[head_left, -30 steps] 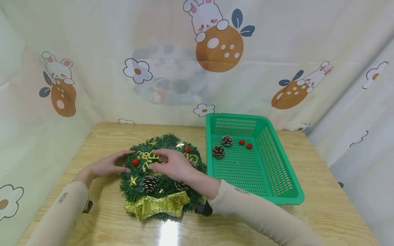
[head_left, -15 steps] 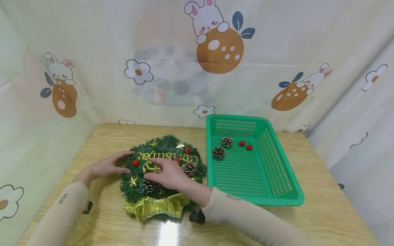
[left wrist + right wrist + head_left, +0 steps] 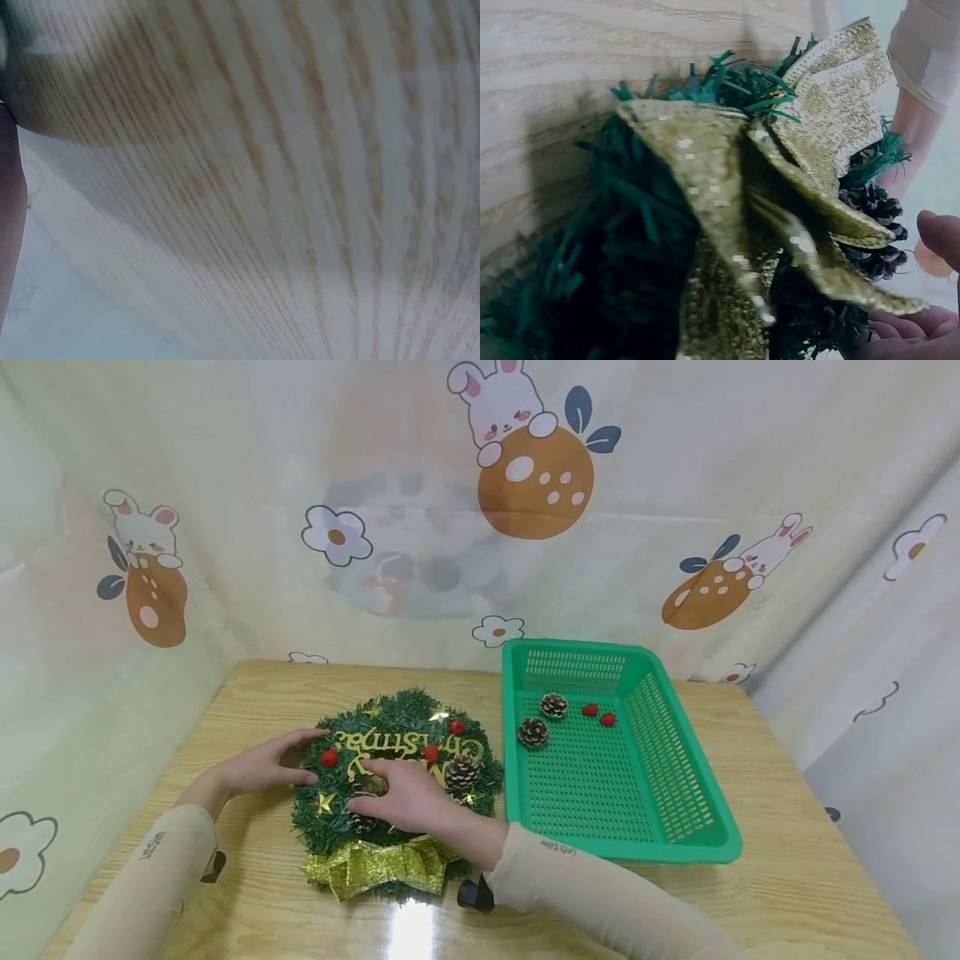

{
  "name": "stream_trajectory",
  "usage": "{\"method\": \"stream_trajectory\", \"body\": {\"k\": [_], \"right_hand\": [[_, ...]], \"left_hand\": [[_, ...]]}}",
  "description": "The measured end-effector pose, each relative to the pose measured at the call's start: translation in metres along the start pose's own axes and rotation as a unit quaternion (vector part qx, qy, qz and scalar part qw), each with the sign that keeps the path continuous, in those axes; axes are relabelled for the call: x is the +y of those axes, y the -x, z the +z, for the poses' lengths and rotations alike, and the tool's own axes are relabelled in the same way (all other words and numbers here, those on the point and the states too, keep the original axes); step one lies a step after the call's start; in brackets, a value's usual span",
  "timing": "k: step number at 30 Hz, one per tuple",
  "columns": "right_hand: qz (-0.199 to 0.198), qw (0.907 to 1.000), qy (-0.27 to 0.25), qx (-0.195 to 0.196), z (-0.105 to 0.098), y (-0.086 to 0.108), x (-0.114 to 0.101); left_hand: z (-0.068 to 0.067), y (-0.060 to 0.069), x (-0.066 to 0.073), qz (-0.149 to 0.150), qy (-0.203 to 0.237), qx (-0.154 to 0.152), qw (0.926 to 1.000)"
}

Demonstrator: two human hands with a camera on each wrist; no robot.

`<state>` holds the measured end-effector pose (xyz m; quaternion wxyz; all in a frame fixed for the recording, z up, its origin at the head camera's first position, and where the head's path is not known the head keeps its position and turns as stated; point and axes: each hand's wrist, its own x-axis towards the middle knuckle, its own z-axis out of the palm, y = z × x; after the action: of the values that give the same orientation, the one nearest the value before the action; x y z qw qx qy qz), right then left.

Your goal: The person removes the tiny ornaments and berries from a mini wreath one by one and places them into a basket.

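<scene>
A green Christmas wreath [image 3: 408, 703] lies on the wooden table. It carries gold "Merry Christmas" lettering [image 3: 401, 741], gold stars, red berries, pine cones and a glittery gold bow [image 3: 386, 867]. My left hand [image 3: 262, 763] rests at the wreath's left edge, thumb and fingers apart. Over the wreath's lower middle is my right hand [image 3: 412, 797], thumb and fingers spread apart, beside a pine cone [image 3: 362, 823] that the thumb partly hides. Whether it touches the cone I cannot tell. The right wrist view shows the bow [image 3: 705, 172] close up, with the right thumb [image 3: 939, 236] beyond it.
To the right of the wreath stands a green plastic basket [image 3: 712, 802] holding two pine cones [image 3: 533, 732] and two red berries [image 3: 607, 718]. A patterned curtain [image 3: 420, 560] hangs behind the table. Bare tabletop [image 3: 247, 150] fills most of the left wrist view.
My right hand has moved down over the wreath, from the lettering to the lower pine cone, uncovering the lettering and the right-hand cone. The left hand has stayed in place.
</scene>
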<state>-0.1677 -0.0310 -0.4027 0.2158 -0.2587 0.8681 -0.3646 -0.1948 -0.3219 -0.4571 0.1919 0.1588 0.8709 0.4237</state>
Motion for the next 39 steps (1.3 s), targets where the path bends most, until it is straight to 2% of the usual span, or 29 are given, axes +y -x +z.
{"method": "stream_trajectory", "body": {"k": [11,24,32,39], "right_hand": [[-0.023,0.9972,0.067,-0.024,0.0030,0.0035,-0.0012],[-0.052,0.9911,0.113,-0.048,0.0056,0.0027,0.0024],[-0.049,0.9917,0.109,-0.047,0.0059,0.0034,0.0028],[-0.022,0.9975,0.056,-0.038,0.0035,0.0030,0.0011]], "left_hand": [[-0.0003,-0.0003,-0.0031,0.002,0.001,0.002,1.0000],[0.0000,-0.0001,-0.0013,-0.003,-0.002,0.002,1.0000],[0.0004,0.0004,-0.0001,-0.004,-0.011,0.003,0.9999],[-0.0001,0.0001,-0.0003,-0.005,-0.014,0.005,0.9999]]}}
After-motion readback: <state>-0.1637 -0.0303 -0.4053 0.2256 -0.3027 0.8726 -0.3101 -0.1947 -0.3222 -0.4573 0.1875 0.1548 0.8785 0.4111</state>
